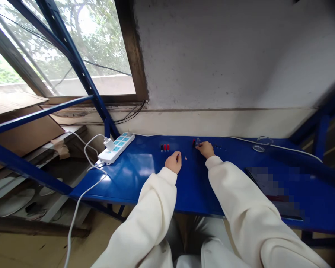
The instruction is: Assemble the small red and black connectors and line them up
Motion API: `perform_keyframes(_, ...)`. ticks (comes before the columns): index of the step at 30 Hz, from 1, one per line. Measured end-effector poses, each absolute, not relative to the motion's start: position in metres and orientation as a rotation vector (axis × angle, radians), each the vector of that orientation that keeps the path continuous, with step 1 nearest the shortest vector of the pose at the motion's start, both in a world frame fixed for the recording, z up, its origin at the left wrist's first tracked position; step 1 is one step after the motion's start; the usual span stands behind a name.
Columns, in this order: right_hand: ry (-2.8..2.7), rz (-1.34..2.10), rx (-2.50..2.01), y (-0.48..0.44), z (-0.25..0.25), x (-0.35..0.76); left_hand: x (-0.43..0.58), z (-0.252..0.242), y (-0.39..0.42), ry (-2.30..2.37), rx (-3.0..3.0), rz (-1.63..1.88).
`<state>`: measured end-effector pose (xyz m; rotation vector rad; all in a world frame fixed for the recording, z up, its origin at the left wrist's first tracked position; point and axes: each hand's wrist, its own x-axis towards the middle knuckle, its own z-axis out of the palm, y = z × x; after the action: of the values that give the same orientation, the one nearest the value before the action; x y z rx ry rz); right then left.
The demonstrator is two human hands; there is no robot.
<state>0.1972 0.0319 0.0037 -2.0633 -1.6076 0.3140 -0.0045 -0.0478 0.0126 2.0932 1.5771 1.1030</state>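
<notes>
My left hand point(173, 162) is over the blue table point(145, 178), its fingers curled and thumb pressed in. What it holds, if anything, is too small to make out. Just right of it lies a tiny copper-coloured piece point(185, 158). My right hand point(206, 149) reaches farther back, fingertips pinched beside a small group of clear pieces point(198, 140) and a red-and-black piece point(194, 143). Whatever is between those fingertips is hidden. Behind my left hand stand a short black cylinder point(161, 147) and two red cylinders point(166, 147) in a row.
Several tiny dark bits point(218, 146) lie right of my right hand. A white power strip point(117, 148) with a plugged-in charger sits at the left end. A clear ring-shaped coil point(258, 148) and white cable lie back right; a dark flat item point(273, 193), partly pixelated, is front right.
</notes>
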Motion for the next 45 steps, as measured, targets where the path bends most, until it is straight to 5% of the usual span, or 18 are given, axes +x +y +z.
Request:
perform_keyframes(19,-1.660,0.315,-1.757,-0.036,0.023,0.186,-0.085,0.077,-0.017,1.744,2.627,0.941)
perform_keyframes(31,-1.763,0.474,-1.465,-0.048,0.023,0.173,-0.060,0.065,0.011,1.914,2.534,0.580)
perform_keyframes(45,-1.863,0.373,-1.485,-0.056,0.029,0.174,-0.057,0.051,0.025,1.873,2.510,0.680)
